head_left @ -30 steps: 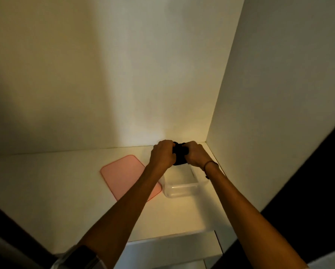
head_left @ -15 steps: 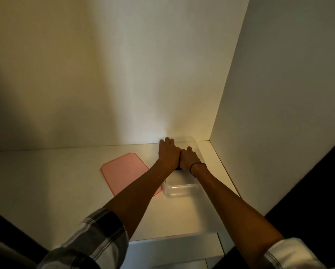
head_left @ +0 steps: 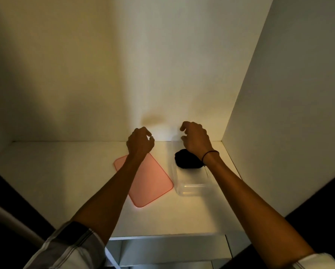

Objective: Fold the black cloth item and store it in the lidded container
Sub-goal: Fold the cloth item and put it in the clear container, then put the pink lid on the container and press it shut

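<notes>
The black cloth item (head_left: pixel 187 159) lies bundled small inside the clear plastic container (head_left: pixel 190 188), at its far end. The container stands on the white shelf without a lid. Its pink lid (head_left: pixel 149 183) lies flat on the shelf just left of it. My left hand (head_left: pixel 140 141) hovers above the lid's far corner, fingers loosely curled and holding nothing. My right hand (head_left: pixel 196 138) hangs above the far end of the container, over the cloth, fingers apart and empty. My right wrist hides part of the cloth.
The white shelf (head_left: pixel 65 181) sits in a closet nook with a back wall (head_left: pixel 104 74) and a side wall (head_left: pixel 289 113) close on the right. The shelf's front edge (head_left: pixel 162 236) runs below my forearms, with lower shelving beneath.
Both hands held the black cloth above the container, pressed it down inside, then let go and lifted apart. The cloth now rests in the container.
</notes>
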